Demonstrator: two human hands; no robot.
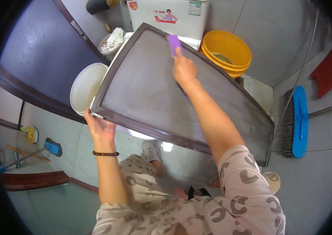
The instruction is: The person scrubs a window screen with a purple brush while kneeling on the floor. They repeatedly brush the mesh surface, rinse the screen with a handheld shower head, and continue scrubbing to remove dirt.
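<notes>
A large framed mesh screen [142, 76] with a dark brown frame lies tilted across a white toilet in front of me. My left hand [102, 126], with a beaded bracelet at the wrist, grips the frame's near left corner, where a pale metal edge shows. My right hand [185, 69] holds a purple brush or scrubber [174, 45] against the mesh near the frame's far edge. Most of the purple tool's underside is hidden by the hand. The mesh looks wet, with darker patches towards the right.
A white bucket [86, 88] stands left of the screen, beside a bin holding used tissue [114, 39]. A yellow bucket [227, 48] with some liquid is behind it. At right are a blue broom head [300, 122] and a thin hose [303, 67]. A door [45, 50] is at left.
</notes>
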